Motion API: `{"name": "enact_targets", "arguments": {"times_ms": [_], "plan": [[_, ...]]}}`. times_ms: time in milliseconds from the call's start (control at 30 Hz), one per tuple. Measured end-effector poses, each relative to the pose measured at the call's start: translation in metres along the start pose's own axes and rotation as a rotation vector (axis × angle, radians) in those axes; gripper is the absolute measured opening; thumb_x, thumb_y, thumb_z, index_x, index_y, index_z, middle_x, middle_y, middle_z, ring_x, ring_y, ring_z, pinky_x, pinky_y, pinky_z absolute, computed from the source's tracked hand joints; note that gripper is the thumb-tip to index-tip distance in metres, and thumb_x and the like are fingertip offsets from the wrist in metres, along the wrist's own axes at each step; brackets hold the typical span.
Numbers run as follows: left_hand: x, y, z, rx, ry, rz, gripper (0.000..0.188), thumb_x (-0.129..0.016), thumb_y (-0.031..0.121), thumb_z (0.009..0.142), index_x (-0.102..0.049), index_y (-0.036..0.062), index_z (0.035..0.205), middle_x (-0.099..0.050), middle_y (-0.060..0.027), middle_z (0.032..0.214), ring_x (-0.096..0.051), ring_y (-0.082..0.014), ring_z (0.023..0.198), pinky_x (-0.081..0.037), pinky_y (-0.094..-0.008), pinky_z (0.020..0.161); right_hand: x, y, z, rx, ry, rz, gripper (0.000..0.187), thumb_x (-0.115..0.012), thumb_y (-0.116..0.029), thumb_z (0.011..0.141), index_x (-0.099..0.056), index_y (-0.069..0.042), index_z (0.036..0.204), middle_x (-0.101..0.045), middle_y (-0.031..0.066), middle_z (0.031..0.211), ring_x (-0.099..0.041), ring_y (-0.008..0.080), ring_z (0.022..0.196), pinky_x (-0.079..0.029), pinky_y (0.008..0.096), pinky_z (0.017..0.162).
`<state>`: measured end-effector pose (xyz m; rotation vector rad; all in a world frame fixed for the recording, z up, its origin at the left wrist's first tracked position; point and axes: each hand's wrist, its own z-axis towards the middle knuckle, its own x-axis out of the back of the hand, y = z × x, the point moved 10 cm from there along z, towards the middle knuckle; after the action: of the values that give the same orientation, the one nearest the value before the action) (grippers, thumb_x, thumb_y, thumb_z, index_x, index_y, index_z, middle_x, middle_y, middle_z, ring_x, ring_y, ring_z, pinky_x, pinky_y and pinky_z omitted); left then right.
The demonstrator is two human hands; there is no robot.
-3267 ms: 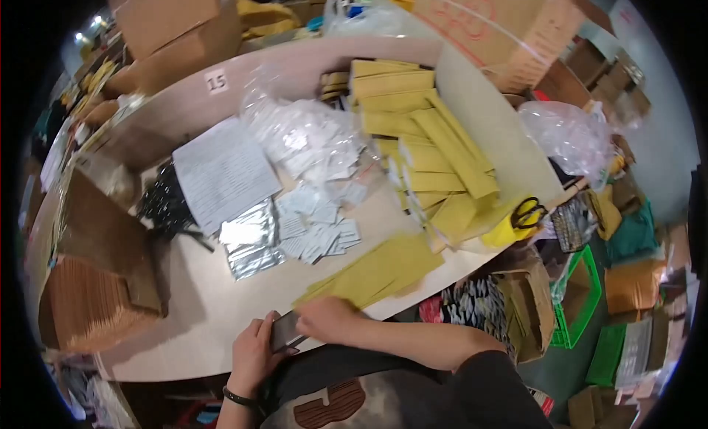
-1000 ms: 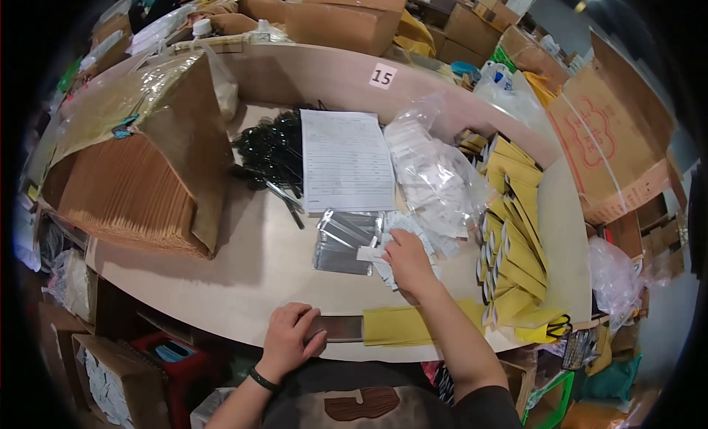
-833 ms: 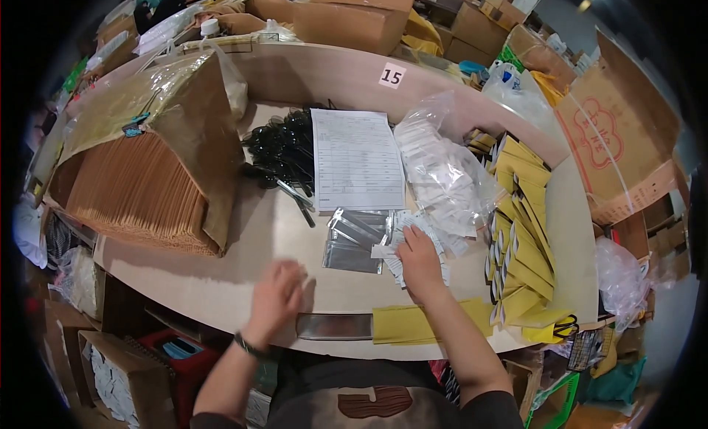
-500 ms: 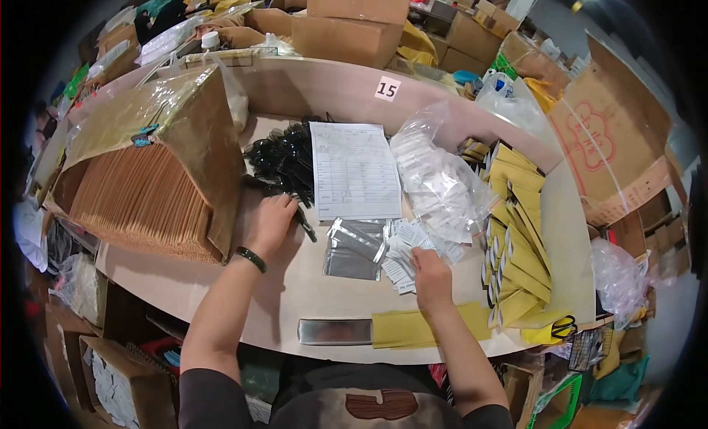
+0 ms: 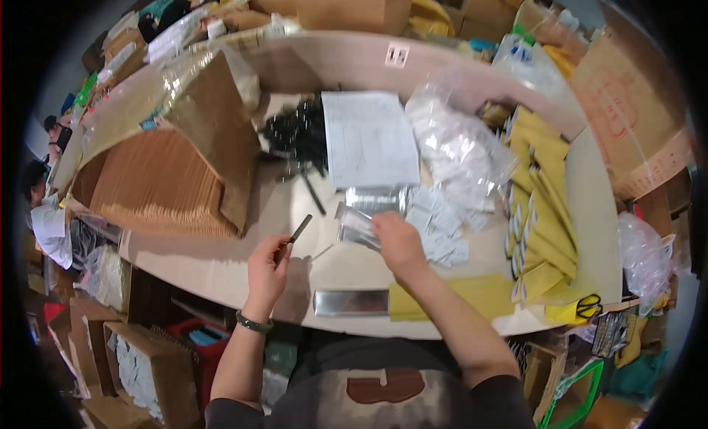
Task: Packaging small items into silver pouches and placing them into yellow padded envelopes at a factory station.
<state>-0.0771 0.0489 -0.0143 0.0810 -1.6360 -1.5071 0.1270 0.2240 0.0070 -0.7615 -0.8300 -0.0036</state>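
Currently, an open brown cardboard box (image 5: 230, 134) of packed brown sheets (image 5: 158, 182) stands left of the left hand (image 5: 267, 272); heaped yellow folded sleeves (image 5: 544, 208) lie right of the right hand (image 5: 400, 243); a tangled glossy-black pile (image 5: 299, 130) sits beyond the left. Right fingers overlap a flat, shiny silver pouch (image 5: 356, 226); blur, cannot tell if gripped. Left thumb and fingers pinch a slim dark rod (image 5: 302, 227), long axis slanting forward-right. Progress, judged: one rod up, bare; black pile and pouch not used up.

A pale worktable (image 5: 335, 275) with a raised back panel (image 5: 324, 56) stands before piled cardboard boxes (image 5: 354, 10)
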Motion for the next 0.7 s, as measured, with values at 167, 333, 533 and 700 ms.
{"name": "enact_targets", "arguments": {"times_ms": [167,333,533,700], "plan": [[-0.012,0.021,-0.052,-0.053,0.043,-0.059,0.022,-0.066,-0.003,0.087,-0.066,0.0009,0.109,-0.066,-0.0108,0.094,-0.067,-0.0199,0.084,-0.053,-0.0292,0.077,-0.041,-0.05,-0.076,0.077,-0.442,-0.014,0.014,-0.069,-0.014,0.085,-0.066,-0.006,0.095,-0.066,0.0125,0.099,-0.062,0.0307,0.088,-0.049,0.0411,0.082],[-0.039,0.066,-0.074,-0.32,0.008,0.124,0.022,-0.066,-0.004,0.084,-0.069,0.0047,0.105,-0.07,-0.0142,0.101,-0.069,-0.0286,0.092,-0.056,-0.0327,0.08,0.002,-0.058,-0.083,0.172,-0.102,-0.026,0.034,-0.072,-0.012,0.081,-0.064,-0.004,0.114,-0.064,0.0135,0.111,-0.061,0.0351,0.098,-0.047,0.0447,0.086],[-0.091,0.105,-0.101,-0.694,-0.338,0.29,0.028,-0.064,0.002,0.079,-0.07,0.0083,0.106,-0.071,-0.0108,0.11,-0.069,-0.0282,0.1,-0.057,-0.0357,0.082,0.024,-0.054,-0.109,0.33,-0.296,-0.049,0.048,-0.07,-0.015,0.085,-0.058,-0.002,0.129,-0.061,0.0166,0.13,-0.058,0.034,0.121,-0.046,0.0476,0.098],[-0.058,0.082,-0.06,-0.603,-0.47,0.385,0.02,-0.065,0.012,0.088,-0.07,0.0114,0.107,-0.069,-0.0127,0.116,-0.067,-0.0303,0.102,-0.056,-0.037,0.083,-0.018,-0.035,-0.149,0.444,-0.247,-0.054,0.038,-0.063,-0.016,0.093,-0.061,-0.003,0.128,-0.062,0.0146,0.132,-0.06,0.0294,0.123,-0.048,0.047,0.097]]}}
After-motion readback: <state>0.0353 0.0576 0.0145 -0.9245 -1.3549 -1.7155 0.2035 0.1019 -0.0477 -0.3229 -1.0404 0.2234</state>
